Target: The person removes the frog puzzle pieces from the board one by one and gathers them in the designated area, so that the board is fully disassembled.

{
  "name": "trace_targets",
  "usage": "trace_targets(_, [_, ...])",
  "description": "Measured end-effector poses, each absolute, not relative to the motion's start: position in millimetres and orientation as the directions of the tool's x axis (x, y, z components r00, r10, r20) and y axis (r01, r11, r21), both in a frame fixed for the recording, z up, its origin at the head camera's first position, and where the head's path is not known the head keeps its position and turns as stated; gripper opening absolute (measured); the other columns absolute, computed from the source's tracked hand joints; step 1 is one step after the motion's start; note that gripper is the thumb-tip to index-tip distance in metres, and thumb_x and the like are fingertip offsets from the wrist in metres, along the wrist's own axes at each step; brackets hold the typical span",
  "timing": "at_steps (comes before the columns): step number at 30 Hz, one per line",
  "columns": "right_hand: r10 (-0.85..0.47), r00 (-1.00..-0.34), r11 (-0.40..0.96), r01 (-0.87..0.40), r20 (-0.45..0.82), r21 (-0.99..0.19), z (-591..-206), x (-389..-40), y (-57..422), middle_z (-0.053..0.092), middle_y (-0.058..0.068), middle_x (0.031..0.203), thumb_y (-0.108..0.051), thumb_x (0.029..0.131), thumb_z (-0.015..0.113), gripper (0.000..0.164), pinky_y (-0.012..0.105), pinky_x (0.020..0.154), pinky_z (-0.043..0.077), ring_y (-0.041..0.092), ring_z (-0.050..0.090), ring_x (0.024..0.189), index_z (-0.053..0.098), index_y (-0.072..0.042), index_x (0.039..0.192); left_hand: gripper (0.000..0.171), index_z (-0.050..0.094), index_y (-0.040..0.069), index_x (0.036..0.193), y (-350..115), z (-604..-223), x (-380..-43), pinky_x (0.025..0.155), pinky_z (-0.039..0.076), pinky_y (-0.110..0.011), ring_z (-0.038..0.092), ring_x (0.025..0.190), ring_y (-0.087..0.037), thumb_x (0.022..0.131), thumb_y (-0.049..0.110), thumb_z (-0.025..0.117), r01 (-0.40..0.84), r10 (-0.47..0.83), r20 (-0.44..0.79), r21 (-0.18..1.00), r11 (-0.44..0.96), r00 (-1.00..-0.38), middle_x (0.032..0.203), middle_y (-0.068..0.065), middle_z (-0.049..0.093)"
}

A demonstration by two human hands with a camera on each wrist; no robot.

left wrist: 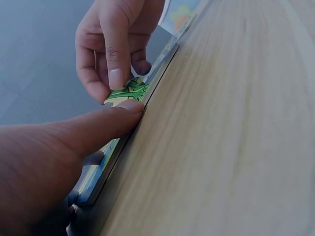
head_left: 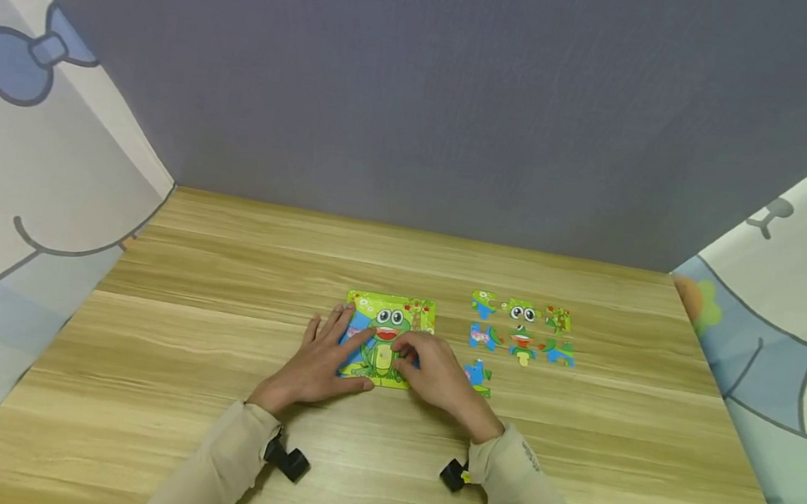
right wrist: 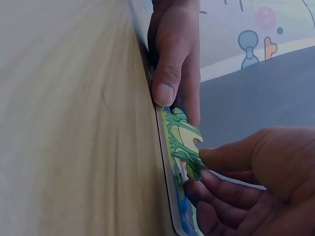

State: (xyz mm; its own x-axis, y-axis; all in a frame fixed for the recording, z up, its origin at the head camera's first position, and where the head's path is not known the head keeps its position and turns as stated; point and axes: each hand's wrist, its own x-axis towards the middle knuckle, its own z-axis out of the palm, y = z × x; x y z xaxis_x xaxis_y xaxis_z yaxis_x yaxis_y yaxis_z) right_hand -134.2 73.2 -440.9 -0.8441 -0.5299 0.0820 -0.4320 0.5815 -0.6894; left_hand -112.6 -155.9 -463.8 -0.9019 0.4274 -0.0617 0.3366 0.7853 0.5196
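A square frog jigsaw board (head_left: 428, 312) lies flat on the wooden table. My left hand (head_left: 322, 361) rests on its left side with fingers spread, the thumb lying along the near edge. A frog-belly puzzle piece (right wrist: 184, 136) stands tilted up from the board at the near edge. My right hand (head_left: 434, 371) pinches this piece between thumb and fingers. In the left wrist view, the tip of the left thumb (left wrist: 98, 128) is close by the piece; whether they touch, I cannot tell.
To the right of the board lie several loose puzzle pieces, among them an eyes piece (head_left: 522, 313), a mouth piece (head_left: 522, 344) and a blue-green piece (head_left: 479, 376). A grey wall (head_left: 422, 103) bounds the far side of the table (head_left: 219, 280). Cartoon-printed panels stand left and right.
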Motion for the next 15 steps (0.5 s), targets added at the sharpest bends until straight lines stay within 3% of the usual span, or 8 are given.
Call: trace_targets(15, [-0.537,-0.840,0.518,-0.401,0.077,-0.756,-445.9,-138.9,76.4,0.073,0.007,0.092,-0.001,0.094,0.065,0.011,0.019,0.074,0.054,0.011,0.066,0.082,0.071,-0.006,0.102,0.081,0.036,0.014,0.156,-156.5,-465.3,-112.5,0.120,0.000,-0.071,0.000,0.156,-0.045,0.091,0.048,0.069,0.351,0.430,-0.043,0.508,0.786,-0.902,0.167,-0.027,0.003])
